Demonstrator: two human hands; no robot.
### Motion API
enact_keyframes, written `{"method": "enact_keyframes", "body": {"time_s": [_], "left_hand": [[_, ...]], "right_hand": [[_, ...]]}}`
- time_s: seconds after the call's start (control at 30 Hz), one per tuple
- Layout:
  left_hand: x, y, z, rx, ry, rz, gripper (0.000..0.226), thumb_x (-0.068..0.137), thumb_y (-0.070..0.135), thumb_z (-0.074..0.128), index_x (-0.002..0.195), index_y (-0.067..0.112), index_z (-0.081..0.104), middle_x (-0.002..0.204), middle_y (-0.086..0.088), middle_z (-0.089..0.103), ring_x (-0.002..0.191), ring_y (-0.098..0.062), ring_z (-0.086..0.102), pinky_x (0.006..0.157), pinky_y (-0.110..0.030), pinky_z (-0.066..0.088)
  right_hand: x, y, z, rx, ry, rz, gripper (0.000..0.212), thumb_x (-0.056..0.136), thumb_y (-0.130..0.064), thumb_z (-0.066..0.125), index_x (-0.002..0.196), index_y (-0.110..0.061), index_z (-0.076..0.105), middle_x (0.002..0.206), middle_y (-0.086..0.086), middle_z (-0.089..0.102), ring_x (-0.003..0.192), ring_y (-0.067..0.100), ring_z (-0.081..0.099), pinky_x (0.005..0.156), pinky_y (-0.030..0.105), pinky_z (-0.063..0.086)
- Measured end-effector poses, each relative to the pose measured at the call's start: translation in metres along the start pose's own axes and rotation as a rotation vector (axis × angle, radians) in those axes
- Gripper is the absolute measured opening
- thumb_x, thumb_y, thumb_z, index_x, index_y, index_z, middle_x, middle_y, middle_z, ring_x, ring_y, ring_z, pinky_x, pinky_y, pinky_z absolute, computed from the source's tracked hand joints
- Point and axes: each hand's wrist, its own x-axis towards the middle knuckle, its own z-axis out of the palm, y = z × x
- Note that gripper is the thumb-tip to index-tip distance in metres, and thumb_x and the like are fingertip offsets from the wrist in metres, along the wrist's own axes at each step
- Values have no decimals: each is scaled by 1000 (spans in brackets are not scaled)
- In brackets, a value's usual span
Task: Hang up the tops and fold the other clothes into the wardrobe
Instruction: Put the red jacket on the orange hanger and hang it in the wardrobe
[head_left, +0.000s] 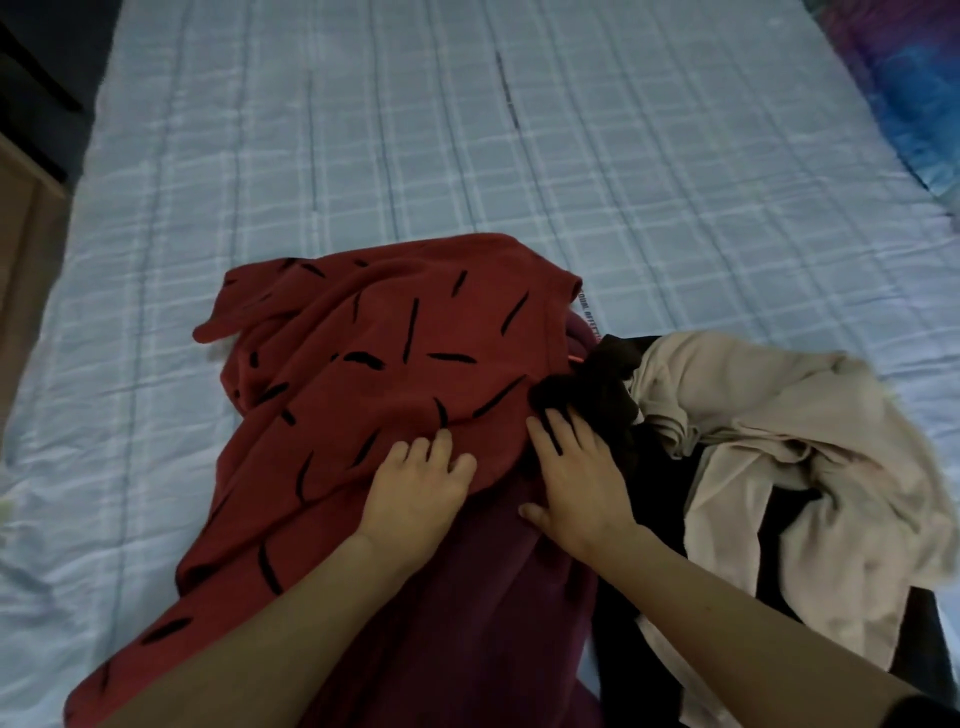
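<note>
A red garment (374, 364) with black dashes lies spread over a heap of clothes on the bed. Under it shows a dark maroon garment (483, 597). To the right lie a black garment (613, 374) and a crumpled beige garment (779, 441). My left hand (421, 483) rests on the red garment with its fingers bent into the cloth. My right hand (576, 467) lies flat with straight fingers at the red garment's right edge, fingertips touching the black garment.
The bed (467, 130) is covered by a light blue checked sheet. A blue-purple patterned pillow (904, 78) lies at the far right. Dark furniture and a wooden edge (21, 197) stand at the left.
</note>
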Motion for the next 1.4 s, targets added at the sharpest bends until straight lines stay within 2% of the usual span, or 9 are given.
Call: {"method": "enact_keyframes", "body": {"time_s": [0.33,0.53,0.73,0.87,1.03,1.17,1.27,1.33,1.4], "left_hand": [[-33,-86,-53,-113,301,18,36,59,10,91,88,4,71,105,-17,74,76,-33,68,65,-40,54],[-70,-135,-81,-367,410,-203,43,81,32,49,106,3,69,94,-12,70,79,-35,64,70,-43,53],[-93,-174,-111,-566,478,-396,31,75,20,60,103,8,67,102,-10,69,91,-33,65,82,-42,50],[-105,-191,-128,-648,569,-490,10,82,13,69,91,14,63,82,-3,68,73,-26,63,69,-44,51],[-125,-221,-139,-763,663,-611,25,79,-1,70,78,19,55,59,9,57,57,-9,57,53,-13,38],[-134,-233,-138,-817,667,-597,28,79,-9,67,75,16,55,58,7,57,60,-8,58,50,-10,36],[-137,-236,-132,-831,661,-601,28,79,-11,65,77,15,55,60,5,58,60,-10,57,50,-11,36],[-139,-239,-128,-831,644,-623,25,80,-8,65,78,14,56,62,4,60,60,-11,58,52,-15,40],[-141,-242,-126,-812,584,-648,21,81,-4,67,80,15,58,67,2,63,60,-12,58,57,-27,46]], "right_hand": [[6,-57,-29,127,85,-90,101,83,-43,72,157,-14,9,163,10,11,152,28,6,124,37,12],[18,-88,-64,148,157,-39,100,83,-48,71,157,-15,13,163,9,17,150,29,16,123,41,17],[33,-128,-105,151,212,-31,95,84,-53,67,156,-18,16,162,7,20,136,30,35,111,40,35],[43,-154,-127,109,231,-125,93,82,-54,68,155,-20,21,161,7,23,136,28,35,108,39,36],[57,-178,-138,108,204,-261,95,82,-48,71,156,-20,19,163,6,20,149,26,19,122,40,18],[80,-194,-150,75,254,-324,84,83,-37,70,153,-18,29,159,5,30,150,27,19,123,42,12],[96,-207,-156,50,186,-388,61,83,-19,66,141,-14,47,139,7,53,138,28,39,123,41,13],[102,-215,-159,44,160,-388,31,86,-9,58,117,-12,60,108,7,64,109,27,57,116,38,28],[104,-220,-163,56,173,-352,15,86,-3,52,95,-12,60,90,6,63,88,29,59,82,36,43]]}}
